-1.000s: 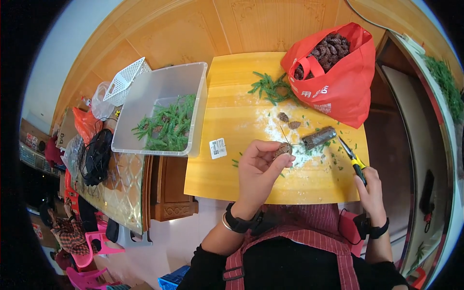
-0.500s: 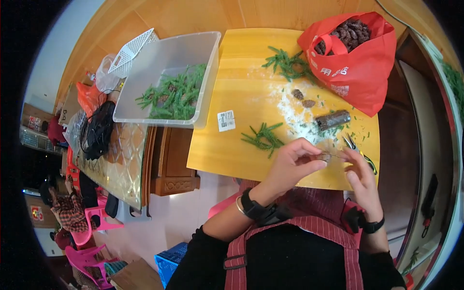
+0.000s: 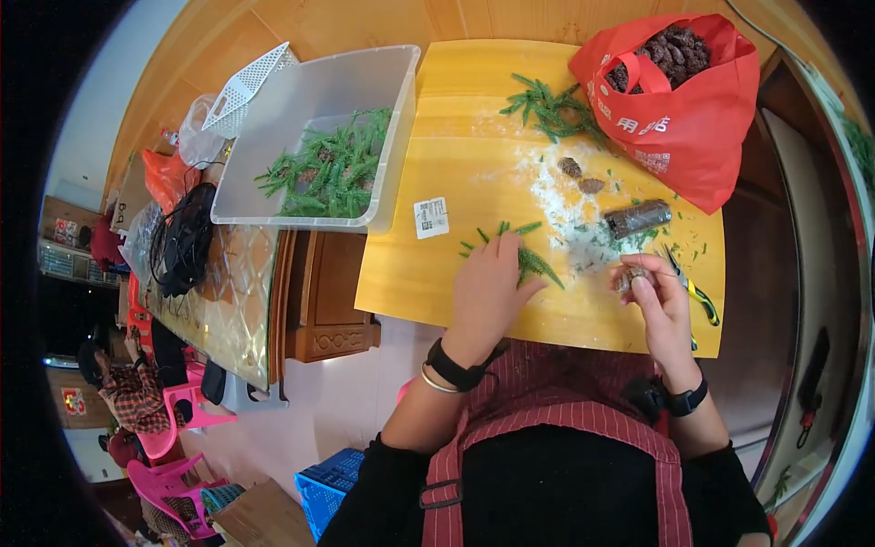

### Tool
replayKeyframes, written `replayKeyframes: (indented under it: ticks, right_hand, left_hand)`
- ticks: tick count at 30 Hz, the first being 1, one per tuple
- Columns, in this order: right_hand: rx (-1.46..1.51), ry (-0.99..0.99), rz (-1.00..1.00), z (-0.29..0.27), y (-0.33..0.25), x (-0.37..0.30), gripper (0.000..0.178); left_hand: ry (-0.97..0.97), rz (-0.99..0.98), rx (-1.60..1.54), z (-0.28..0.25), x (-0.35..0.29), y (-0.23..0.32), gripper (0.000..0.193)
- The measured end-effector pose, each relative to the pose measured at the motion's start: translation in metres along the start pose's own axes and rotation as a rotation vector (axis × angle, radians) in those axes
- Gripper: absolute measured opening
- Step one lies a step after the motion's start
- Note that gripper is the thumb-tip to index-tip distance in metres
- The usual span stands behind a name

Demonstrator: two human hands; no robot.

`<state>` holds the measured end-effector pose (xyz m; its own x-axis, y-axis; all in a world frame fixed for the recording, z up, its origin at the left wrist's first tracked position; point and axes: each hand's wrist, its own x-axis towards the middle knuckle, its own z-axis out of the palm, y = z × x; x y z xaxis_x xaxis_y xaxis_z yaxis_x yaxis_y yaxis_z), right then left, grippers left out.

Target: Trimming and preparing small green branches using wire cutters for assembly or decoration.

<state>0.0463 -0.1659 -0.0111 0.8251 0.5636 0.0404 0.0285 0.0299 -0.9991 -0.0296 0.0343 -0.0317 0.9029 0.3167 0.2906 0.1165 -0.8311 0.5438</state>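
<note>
My left hand (image 3: 488, 284) lies over a green fir sprig (image 3: 540, 264) on the yellow table, thumb apart from the fingers; the fingertips partly hide the sprig. Between the thumb and fingers of my right hand (image 3: 663, 308) is a small brown pine cone (image 3: 627, 280), with a thin wire showing near it. Just right of that hand lie pliers (image 3: 700, 299) with yellow-and-black handles. Beyond it rests a dark roll (image 3: 638, 219). Two loose pine cones, one dark (image 3: 570, 167) and one lighter (image 3: 591, 186), lie by the white powder (image 3: 565, 214).
At the back right stands a red bag (image 3: 679, 137) full of pine cones, with another green sprig (image 3: 551, 108) beside it. A clear plastic bin (image 3: 401, 118) holding greenery is at the left. A white label (image 3: 431, 218) lies on the yellow tabletop (image 3: 456, 137). A person (image 3: 132, 397) sits far left.
My hands have moved apart. The left has gone leftward from the wire onto the fir sprig, while the right keeps the small pine cone.
</note>
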Motion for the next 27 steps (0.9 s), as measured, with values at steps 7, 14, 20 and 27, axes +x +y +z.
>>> replayKeyframes:
  ticks: [7,14,20,27]
  right_hand:
    - [0.008,0.027,-0.041,0.000,-0.008,0.006,0.023]
    - [0.091,-0.120,-0.162,0.001,-0.008,0.016,0.018]
    - [0.092,-0.275,-0.164,0.007,-0.008,0.017,0.020]
    - [0.183,-0.261,-0.036,0.008,-0.018,0.016,0.018]
  left_hand:
    - [-0.162,-0.085,-0.071,0.005,0.008,-0.020,0.034]
    - [-0.168,-0.363,-1.292,-0.020,0.013,0.011,0.028]
    - [-0.157,-0.377,-1.488,-0.009,0.011,0.024,0.034]
    - [-0.169,-0.274,-1.427,-0.015,0.014,0.033,0.039]
